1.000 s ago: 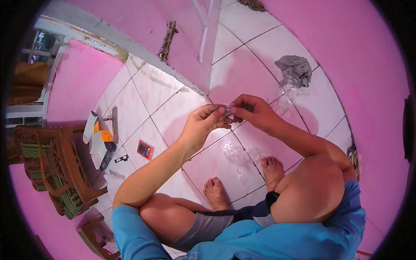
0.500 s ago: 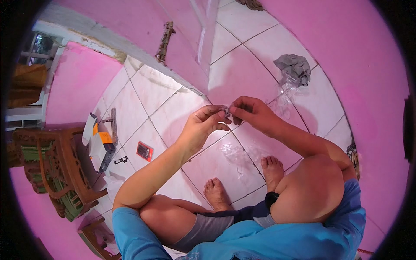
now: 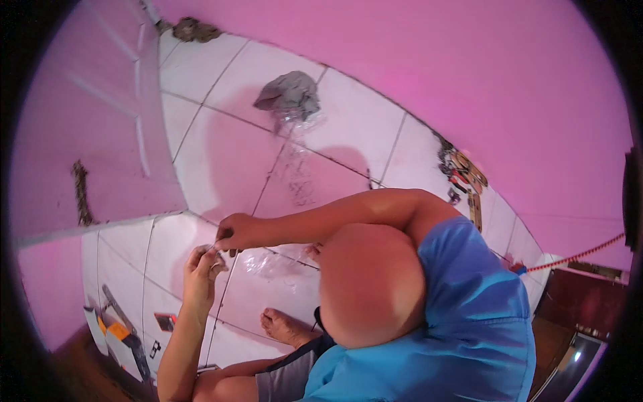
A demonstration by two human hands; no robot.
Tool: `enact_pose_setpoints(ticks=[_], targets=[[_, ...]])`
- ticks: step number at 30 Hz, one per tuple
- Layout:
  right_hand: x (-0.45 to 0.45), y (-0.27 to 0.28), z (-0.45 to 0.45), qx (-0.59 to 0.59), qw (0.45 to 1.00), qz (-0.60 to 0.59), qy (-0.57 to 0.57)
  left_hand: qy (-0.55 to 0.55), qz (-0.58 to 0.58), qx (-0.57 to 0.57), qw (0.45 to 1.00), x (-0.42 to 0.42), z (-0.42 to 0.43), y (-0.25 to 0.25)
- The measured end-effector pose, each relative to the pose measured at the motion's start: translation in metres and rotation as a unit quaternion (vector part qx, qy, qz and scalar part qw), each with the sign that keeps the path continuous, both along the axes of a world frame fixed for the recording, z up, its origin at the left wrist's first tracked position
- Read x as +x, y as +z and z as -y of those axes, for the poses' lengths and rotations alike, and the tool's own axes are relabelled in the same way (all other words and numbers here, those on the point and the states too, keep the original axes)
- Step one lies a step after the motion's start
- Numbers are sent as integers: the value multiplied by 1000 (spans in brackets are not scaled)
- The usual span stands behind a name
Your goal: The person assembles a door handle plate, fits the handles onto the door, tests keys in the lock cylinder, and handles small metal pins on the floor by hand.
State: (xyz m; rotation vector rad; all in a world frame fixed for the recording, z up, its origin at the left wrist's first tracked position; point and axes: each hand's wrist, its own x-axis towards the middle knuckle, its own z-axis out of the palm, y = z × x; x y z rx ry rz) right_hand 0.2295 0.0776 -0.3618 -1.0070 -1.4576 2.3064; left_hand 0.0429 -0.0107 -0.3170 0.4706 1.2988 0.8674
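My left hand [image 3: 199, 268] and my right hand [image 3: 239, 232] meet in front of me, near the lower corner of a pink door [image 3: 114, 144]. Thumb and fingers of the left hand are pinched together at a small greyish thing, too small and blurred to name. The curled right fingers close in at the same spot, against the left fingertips; what they grip is hidden. Below the right forearm, clear plastic wrapping [image 3: 261, 263] lies on the white tiles, close to my bare foot [image 3: 284, 327].
A crumpled grey cloth [image 3: 291, 94] and more clear plastic [image 3: 299, 177] lie farther out. Several tools [image 3: 462, 175] sit along the right wall. At lower left are an orange-and-white box [image 3: 118, 331], a red-and-black packet [image 3: 165, 321] and a small black part [image 3: 155, 348]. A red cord [image 3: 576, 253] hangs at right.
My view has swung to the right, so hands and door now appear farther left and the tools by the right wall show. Both hands stay together at the small thing.
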Motion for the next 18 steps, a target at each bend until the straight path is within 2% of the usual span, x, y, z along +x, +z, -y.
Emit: enact_pose_setpoints(ticks=[6,10,16,18], targets=[[-4,-13,-2,4,999,3,33,-8,-2,-18,1000,-3,5,-14],[-7,-22,-1,-35,999,24,-1,-7,-7,-46,999,3,7,-13],[-9,-26,-1,-22,999,1,24,-30,-30,-27,999,2,8,-20],[-10,-28,-2,19,999,2,33,-31,-34,-25,999,2,6,-19]])
